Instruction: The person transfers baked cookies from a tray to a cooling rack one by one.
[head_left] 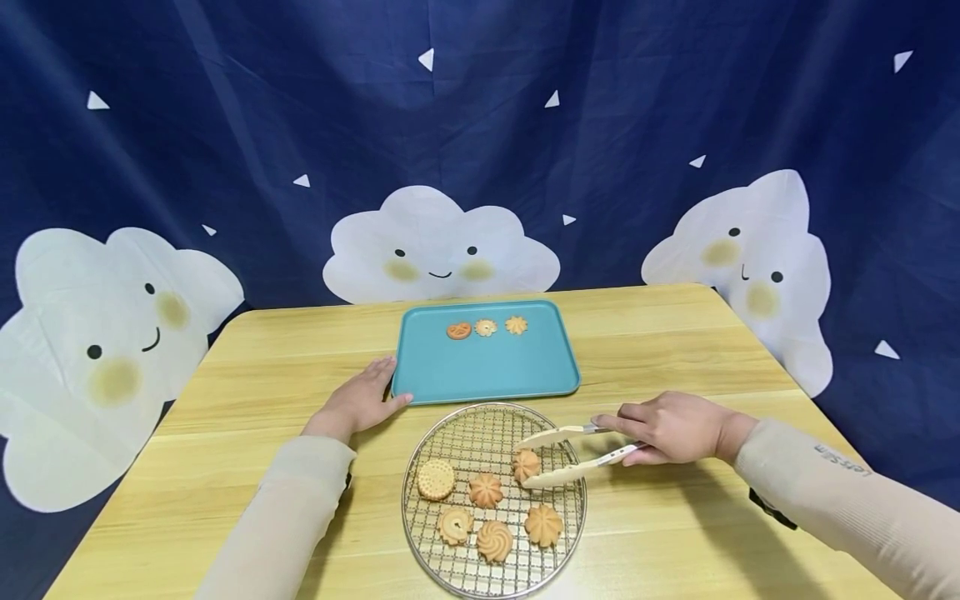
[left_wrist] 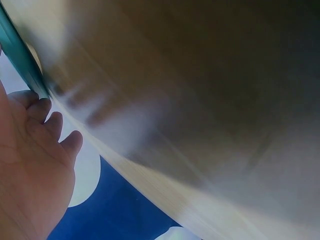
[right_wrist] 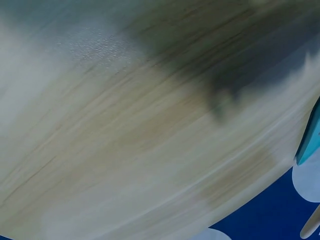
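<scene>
Right hand point(head_left: 678, 429): I observed its fingers curled round the handle end of the tongs point(head_left: 566, 476), to the right of the rack point(head_left: 468, 442).
Tongs: Their two arms stood apart and reached over the rack's right side.
Cookie between the tongs point(head_left: 526, 466): It was located on the upper right part of the rack, one tip on either side; I could not tell whether the tips touched it.
Left hand point(head_left: 363, 398): I observed its fingers extended and relaxed along the left edge of the tray point(head_left: 487, 367), thumb at the near left corner; it gripped nothing that I could make out.
Rack: Round, wire, on the tabletop point(head_left: 300, 350) in front of the tray. It also carried a round pale cookie point(head_left: 436, 479) at left, a flower cookie point(head_left: 486, 491) at centre, and below these a ring cookie point(head_left: 455, 526), a swirl cookie point(head_left: 495, 542) and a star cookie point(head_left: 543, 526).
Tray: Blue, rectangular; near its far edge lay a row of a pretzel point(head_left: 459, 331), a pale cookie point(head_left: 486, 327) and a ridged cookie point(head_left: 516, 325), left to right.
Curtain point(head_left: 480, 108): Dark blue, with white smiling clouds, behind the tabletop.
</scene>
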